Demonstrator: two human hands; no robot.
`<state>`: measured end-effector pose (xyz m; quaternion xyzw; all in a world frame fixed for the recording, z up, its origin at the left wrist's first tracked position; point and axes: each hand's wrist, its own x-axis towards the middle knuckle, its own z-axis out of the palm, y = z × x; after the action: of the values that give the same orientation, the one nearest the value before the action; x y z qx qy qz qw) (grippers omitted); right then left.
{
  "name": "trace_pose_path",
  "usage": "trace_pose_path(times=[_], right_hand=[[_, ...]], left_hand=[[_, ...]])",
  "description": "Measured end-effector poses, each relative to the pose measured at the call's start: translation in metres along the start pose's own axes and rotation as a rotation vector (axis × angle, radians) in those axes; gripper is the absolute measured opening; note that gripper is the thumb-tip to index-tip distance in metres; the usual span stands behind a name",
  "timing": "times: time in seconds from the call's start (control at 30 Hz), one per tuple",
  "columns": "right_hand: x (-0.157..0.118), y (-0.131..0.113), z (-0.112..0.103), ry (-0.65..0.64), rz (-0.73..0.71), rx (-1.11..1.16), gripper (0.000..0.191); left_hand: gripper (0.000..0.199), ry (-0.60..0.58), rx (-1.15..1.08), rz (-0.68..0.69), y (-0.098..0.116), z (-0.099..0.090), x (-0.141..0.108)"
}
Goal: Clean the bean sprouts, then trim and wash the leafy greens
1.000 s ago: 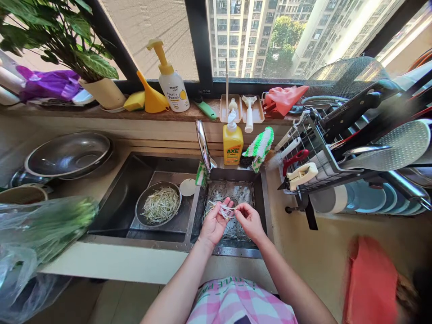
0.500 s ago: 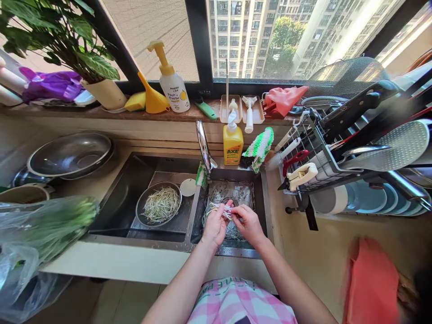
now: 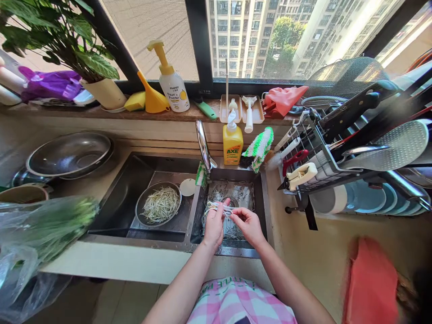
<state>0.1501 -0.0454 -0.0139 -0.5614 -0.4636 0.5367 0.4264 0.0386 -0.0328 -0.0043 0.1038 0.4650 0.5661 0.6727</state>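
Over the right sink basin (image 3: 266,216), my left hand (image 3: 214,227) is closed around a small bunch of bean sprouts (image 3: 213,206), pale strands poking out past the thumb. My right hand (image 3: 249,225) pinches the ends of the sprouts on the right side of the bunch with thumb and forefinger. Thin scraps (image 3: 248,189) lie scattered on the wet floor of this basin. In the left basin (image 3: 116,198) stands a round metal bowl (image 3: 139,215) heaped with bean sprouts (image 3: 161,204).
A faucet (image 3: 202,144) rises behind the basins, beside a yellow AXE bottle (image 3: 232,146). The dish rack (image 3: 324,153) with knives and a skimmer (image 3: 394,148) stands right. At left are a pan (image 3: 69,155) and bagged greens (image 3: 60,225).
My right hand has shifted slightly, its fingers now pinching the sprout ends more closely. The strands in my left hand lie more stretched out between the hands.
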Motion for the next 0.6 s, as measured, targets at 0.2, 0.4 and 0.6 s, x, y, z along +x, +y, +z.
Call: trace_pose_path(times=[0.2,0.4,0.6], right_hand=[[0.002,0.0,0.007,0.009,-0.003,-0.034,0.019],[0.0,-0.001,0.004,0.031,0.027,-0.007,0.018],[-0.003,-0.001,-0.005,0.026,0.062,0.05,0.022]], left_hand=[[0.019,-0.037,0.042,0.036,-0.007,0.003,-0.006],[0.02,-0.061,-0.095,-0.06,0.001,-0.004,0.003],[0.014,-0.062,-0.168,-0.089,0.007,-0.011,0.008]])
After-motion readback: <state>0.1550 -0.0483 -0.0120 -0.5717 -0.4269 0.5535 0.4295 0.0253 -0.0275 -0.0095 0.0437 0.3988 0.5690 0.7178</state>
